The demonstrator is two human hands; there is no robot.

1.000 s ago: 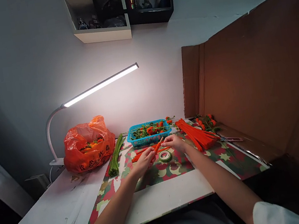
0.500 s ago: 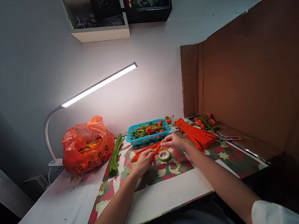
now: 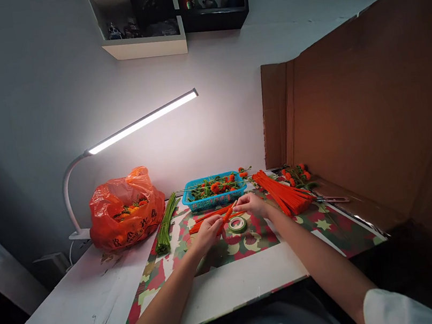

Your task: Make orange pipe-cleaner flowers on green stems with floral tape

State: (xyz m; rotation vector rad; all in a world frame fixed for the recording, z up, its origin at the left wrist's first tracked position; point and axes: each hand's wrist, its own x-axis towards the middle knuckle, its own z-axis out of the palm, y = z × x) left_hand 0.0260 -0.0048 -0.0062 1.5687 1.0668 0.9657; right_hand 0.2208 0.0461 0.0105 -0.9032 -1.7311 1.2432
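Observation:
Both hands meet over a patterned mat (image 3: 331, 226) on the white table. My left hand (image 3: 206, 234) and my right hand (image 3: 251, 203) each pinch one end of a short orange pipe cleaner (image 3: 227, 214) that slants up to the right between them. A few loose orange pipe cleaners (image 3: 204, 220) lie just behind it. A roll of green tape (image 3: 238, 225) lies flat under my right hand.
A blue basket (image 3: 214, 190) of orange-and-green flowers stands behind my hands. Left of it lie a green stem bundle (image 3: 166, 225) and an orange plastic bag (image 3: 126, 210). At the right are an orange pipe-cleaner bundle (image 3: 283, 192), scissors (image 3: 333, 199) and a cardboard wall (image 3: 374, 106). A desk lamp (image 3: 141, 123) arches overhead.
The hands have drawn slightly closer together on the orange pipe cleaner, and its raised tip has dropped a little. The view has shifted slightly.

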